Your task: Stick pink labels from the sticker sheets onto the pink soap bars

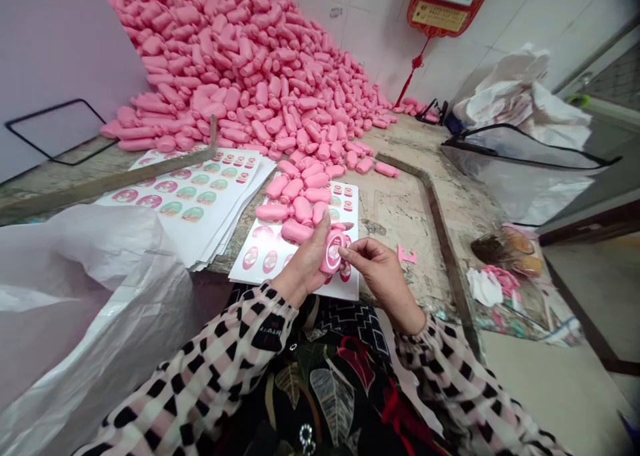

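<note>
My left hand (306,261) is wrapped round a pink bottle (331,259), which carries a round pink-and-white label on the side facing me. The thumb and fingertips of my right hand (376,267) are pinched together at the label's right edge; whether they grip the label is too small to tell. Beneath both hands lies a sticker sheet (255,243) with round pink stickers. Several loose pink bottles (302,209) rest on its upper part, just beyond my left hand.
A huge heap of pink bottles (240,56) rises at the back. More sticker sheets (195,183) are stacked at left, beside a white sack (125,289). A metal bar (440,236) crosses the table at right. A clear bag (525,169) stands farther right.
</note>
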